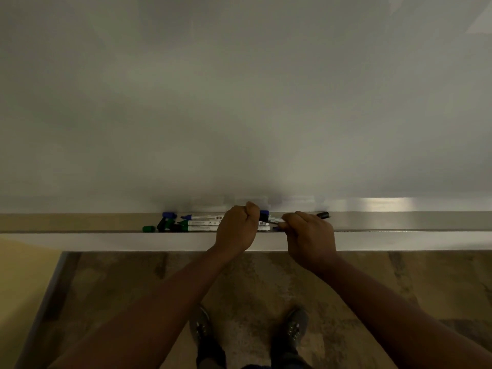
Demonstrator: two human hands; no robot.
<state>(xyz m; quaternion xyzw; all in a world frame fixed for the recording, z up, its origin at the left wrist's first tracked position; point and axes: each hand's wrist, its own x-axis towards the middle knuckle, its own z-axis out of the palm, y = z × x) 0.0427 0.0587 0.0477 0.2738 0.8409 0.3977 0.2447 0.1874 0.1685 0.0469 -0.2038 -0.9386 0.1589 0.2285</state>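
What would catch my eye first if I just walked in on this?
The left hand and the right hand grip one marker between them over the ledge under a big blank whiteboard. Left of them, more markers and loose caps lie on that ledge.

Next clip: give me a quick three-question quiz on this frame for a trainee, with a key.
1. True or false: the left hand and the right hand grip the same marker.
2. Where do the other markers lie? A on the floor; B in the whiteboard tray; C on a desk.
3. What colour is the loose cap lying furthest left?
Key: 1 true; 2 B; 3 green.
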